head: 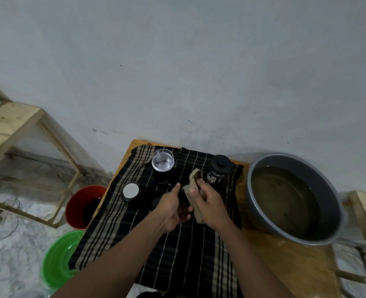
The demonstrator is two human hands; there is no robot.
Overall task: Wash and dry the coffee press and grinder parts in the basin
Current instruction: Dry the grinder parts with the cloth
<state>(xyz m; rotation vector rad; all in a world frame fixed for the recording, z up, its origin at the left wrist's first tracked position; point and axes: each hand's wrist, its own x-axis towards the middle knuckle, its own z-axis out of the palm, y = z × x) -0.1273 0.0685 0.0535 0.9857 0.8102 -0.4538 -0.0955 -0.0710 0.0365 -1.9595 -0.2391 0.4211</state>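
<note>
My left hand (173, 208) grips a small black part (183, 197) above the striped cloth. My right hand (210, 204) holds a beige rag (196, 179) against that part. Behind the hands the coffee press (218, 171) stands upright with its black lid on. The grinder (163, 166), a black body with a clear cup on top, stands at the back left. A black lid with a white disc (131, 191) lies in front of the grinder. The grey basin (293, 198) of murky water sits at the right of the table.
A black and beige striped cloth (177, 250) covers most of the wooden table (285, 265). On the floor at the left stand a red bucket (84, 206) and a green bowl (58, 260). A wooden frame (12, 127) stands further left, with cables on the floor.
</note>
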